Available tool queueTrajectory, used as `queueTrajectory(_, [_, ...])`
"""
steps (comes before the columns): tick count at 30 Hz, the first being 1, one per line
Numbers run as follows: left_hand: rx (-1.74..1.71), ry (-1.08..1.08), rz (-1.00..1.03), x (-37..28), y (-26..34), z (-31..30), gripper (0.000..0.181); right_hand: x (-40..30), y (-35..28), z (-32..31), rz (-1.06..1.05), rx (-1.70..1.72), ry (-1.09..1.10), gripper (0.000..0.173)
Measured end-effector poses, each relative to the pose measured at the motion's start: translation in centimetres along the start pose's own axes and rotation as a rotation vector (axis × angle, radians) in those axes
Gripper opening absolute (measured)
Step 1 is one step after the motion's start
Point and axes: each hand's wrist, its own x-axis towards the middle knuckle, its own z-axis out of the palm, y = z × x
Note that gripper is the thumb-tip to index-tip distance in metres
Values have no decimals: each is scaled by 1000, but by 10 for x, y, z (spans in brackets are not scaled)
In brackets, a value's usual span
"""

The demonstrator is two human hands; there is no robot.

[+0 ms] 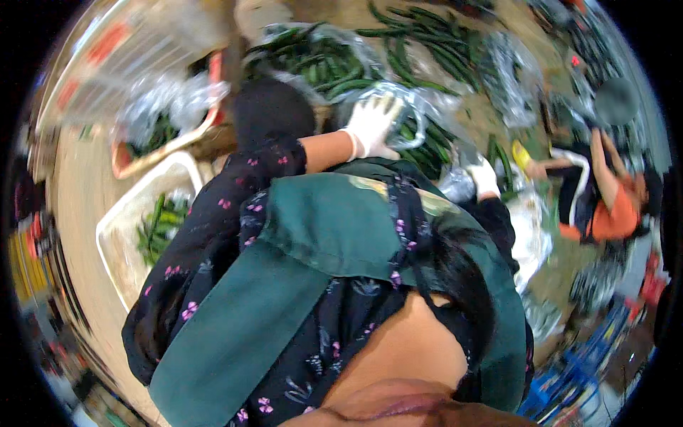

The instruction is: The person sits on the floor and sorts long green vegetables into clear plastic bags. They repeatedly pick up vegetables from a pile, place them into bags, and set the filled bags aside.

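My left hand (376, 125), in a white glove, lies with spread fingers on the near-left side of a clear plastic bag (416, 133). Long green cucumbers (427, 147) show inside that bag, between my two hands. On the bag's right side is my right hand (484, 176), also gloved in white. Crumpled clear plastic (458, 182) touches its fingers; blur hides whether they grip it. Beyond my left hand, another open plastic bag (368, 50) holds many cucumbers (325, 61).
Loose cucumbers (432, 40) lie on the floor ahead. At left stand a white tub (114, 227) with green vegetables (160, 227) and an orange-rimmed crate (176, 141) with plastic. A person in an orange top (616, 216) sits at right, near more bagged produce (595, 280).
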Motion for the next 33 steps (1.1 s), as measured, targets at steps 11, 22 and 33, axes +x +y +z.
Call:
queueTrajectory(11, [123,-441,275,38,6,55,73,-80,-75,23,-234,903,-530,66])
queueTrajectory(22, [364,-696,138,50,-20,96,28,-126,-120,-16,-264,1170,-776,66])
queueTrajectory(33, [-1538,-777,-390,92,23,-59,41,-108,-106,-41,-321,1394,-334,41])
